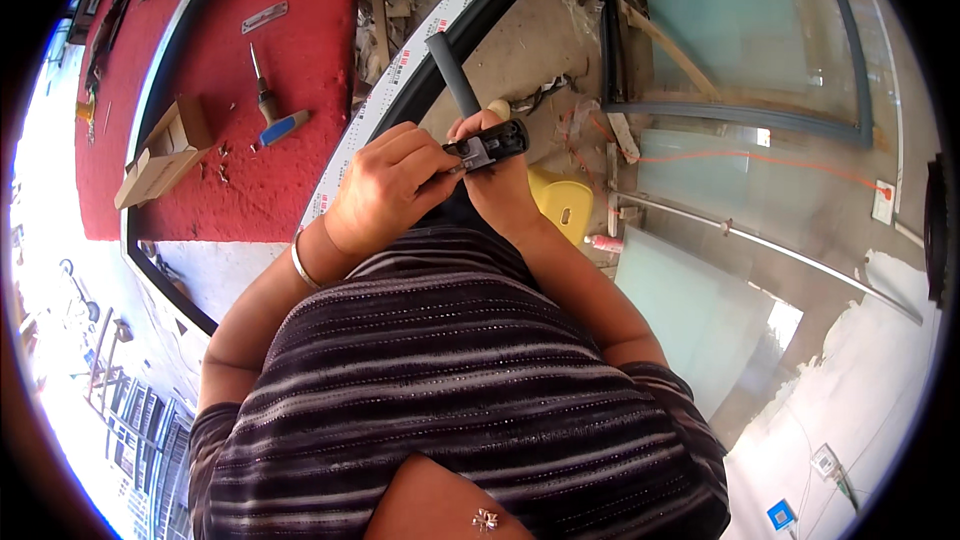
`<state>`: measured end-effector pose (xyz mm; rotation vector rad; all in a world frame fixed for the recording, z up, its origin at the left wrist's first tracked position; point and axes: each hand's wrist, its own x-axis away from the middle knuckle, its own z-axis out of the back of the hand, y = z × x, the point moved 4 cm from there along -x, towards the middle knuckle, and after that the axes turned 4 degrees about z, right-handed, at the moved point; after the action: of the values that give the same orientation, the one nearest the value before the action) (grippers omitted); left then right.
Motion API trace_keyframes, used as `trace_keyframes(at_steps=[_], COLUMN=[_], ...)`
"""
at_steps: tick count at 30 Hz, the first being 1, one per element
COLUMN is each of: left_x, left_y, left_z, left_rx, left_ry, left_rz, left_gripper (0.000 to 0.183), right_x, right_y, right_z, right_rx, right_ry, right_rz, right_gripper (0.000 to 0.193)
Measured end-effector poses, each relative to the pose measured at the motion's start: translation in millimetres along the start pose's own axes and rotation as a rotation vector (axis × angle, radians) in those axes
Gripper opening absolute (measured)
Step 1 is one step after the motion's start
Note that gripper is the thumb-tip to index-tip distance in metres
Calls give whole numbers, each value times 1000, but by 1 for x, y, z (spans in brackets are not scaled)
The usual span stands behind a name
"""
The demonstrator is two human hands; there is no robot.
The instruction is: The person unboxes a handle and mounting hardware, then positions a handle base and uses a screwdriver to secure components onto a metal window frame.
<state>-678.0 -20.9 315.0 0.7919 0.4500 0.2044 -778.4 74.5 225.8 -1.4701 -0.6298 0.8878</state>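
My right hand (503, 190) is closed around a dark window handle (500, 143), holding it in front of my chest. Its black base faces up and shows a grey metal mechanism inside. The handle's long grey grip (453, 75) sticks out beyond my fingers, away from me. My left hand (392, 183) is closed too, thumb and fingertips pinched at the left end of the base, against the metal part. Whether a small piece sits between those fingertips is hidden.
A window frame with white printed film (400, 75) lies across the red-covered table (310, 70). On the table are a screwdriver (263, 90), a blue-headed tool (284, 128), an open cardboard box (172, 160) and a metal plate (265, 17). Right: a yellow stool (562, 208), glass panes (690, 310).
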Motion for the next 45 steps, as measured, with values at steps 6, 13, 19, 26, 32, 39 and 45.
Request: trace_keyframes(at_steps=[6, 13, 19, 26, 32, 39, 45], left_x=[-6, -5, -6, -2, -9, -8, 20], left_y=[12, 21, 26, 28, 17, -41, -239], left_z=[11, 19, 22, 28, 32, 82, 160], left_rx=[-14, -46, -54, -12, 11, -129, -390], left_ry=[12, 89, 87, 41, 26, 287, 371], left_rz=[-104, -85, 16, 42, -26, -4, 647], left_gripper=[22, 23, 19, 20, 26, 19, 14], right_x=[-10, -16, -12, -11, -15, -32, -47], right_y=[-20, -47, -52, -46, -25, -15, -11], right_z=[-1, 1, -1, -9, -11, -4, 1], right_rx=[24, 194, 241, 55, -22, -133, -170], right_ry=[-32, 55, 46, 24, 2, 6, -52], right_rz=[119, 182, 184, 162, 82, -115, -187], right_gripper=[28, 27, 25, 26, 28, 16, 16])
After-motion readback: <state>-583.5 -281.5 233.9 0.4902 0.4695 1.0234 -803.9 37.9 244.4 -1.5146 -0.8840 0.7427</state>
